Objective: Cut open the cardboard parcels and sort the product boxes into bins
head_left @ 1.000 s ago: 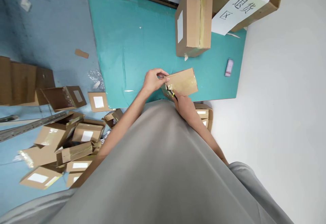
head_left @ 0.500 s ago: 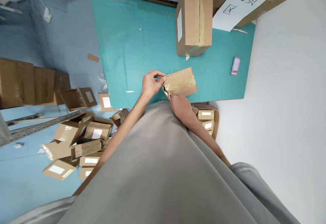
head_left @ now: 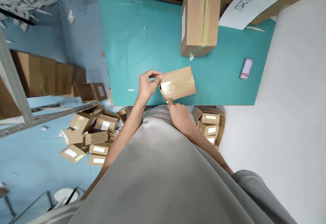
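A small cardboard box (head_left: 177,83) with shiny clear tape along its top lies at the front of the teal table. My left hand (head_left: 148,85) pinches its far left corner between thumb and fingers. At the near left corner, my right hand (head_left: 179,115) is closed around a utility knife (head_left: 167,101), index finger stretched along it. Only a small yellow and black part of the knife shows; the palm hides the rest. The box's left end has a dark gap beside the tape.
A taller taped carton (head_left: 200,17) stands behind on the teal table (head_left: 142,54), near a white paper sign (head_left: 259,3). A small pixelated item (head_left: 246,68) lies at right. Several cartons (head_left: 105,122) are piled on the floor at left, beside a metal rack (head_left: 46,119).
My right hand and the knife have moved slightly toward me along the box's left end, to the near corner. My left hand keeps its pinch. The camera view has shifted.
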The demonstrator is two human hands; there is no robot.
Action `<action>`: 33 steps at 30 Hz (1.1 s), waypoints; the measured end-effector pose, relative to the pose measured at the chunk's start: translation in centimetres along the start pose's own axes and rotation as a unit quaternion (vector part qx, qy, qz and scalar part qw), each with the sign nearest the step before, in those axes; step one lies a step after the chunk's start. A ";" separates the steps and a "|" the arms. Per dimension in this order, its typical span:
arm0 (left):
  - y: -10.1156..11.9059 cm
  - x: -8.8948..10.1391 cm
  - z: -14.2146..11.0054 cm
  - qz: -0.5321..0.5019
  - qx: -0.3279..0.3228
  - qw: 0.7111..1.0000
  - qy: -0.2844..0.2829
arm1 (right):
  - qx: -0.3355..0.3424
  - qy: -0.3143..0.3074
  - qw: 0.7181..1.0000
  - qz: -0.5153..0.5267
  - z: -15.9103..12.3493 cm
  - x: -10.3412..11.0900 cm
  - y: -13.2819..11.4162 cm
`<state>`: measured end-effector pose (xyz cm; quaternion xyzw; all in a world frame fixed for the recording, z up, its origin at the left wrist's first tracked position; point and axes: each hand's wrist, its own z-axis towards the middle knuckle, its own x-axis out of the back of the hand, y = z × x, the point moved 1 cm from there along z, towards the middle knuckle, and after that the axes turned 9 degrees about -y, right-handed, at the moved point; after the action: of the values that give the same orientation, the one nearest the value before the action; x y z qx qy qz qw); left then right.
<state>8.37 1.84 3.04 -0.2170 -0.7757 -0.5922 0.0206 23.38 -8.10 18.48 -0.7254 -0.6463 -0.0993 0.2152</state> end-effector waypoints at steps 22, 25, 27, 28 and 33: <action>0.2 -2.9 -5.4 -0.106 0.010 0.993 -0.043 | 0.104 0.026 0.994 -0.016 -0.2 1.8 6.6; -1.0 -2.5 -4.9 -0.118 -0.003 0.992 -0.041 | 0.093 0.002 0.995 -0.044 -0.9 1.9 5.5; -1.4 -2.3 -4.8 -0.125 -0.004 0.991 -0.048 | 0.098 0.016 0.995 -0.029 -1.7 2.3 5.6; -1.5 -2.3 -4.8 -0.126 -0.005 0.991 -0.051 | 0.097 0.038 0.994 -0.009 -2.0 2.6 6.0; -0.5 -2.4 -4.6 -0.111 -0.016 0.992 -0.065 | -0.010 0.205 0.974 0.092 0.4 3.2 10.2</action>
<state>9.34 -3.28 3.28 -0.1677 -0.7851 -0.5880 -0.0990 33.75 -5.79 17.59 -0.7482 -0.5176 -0.2319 0.3443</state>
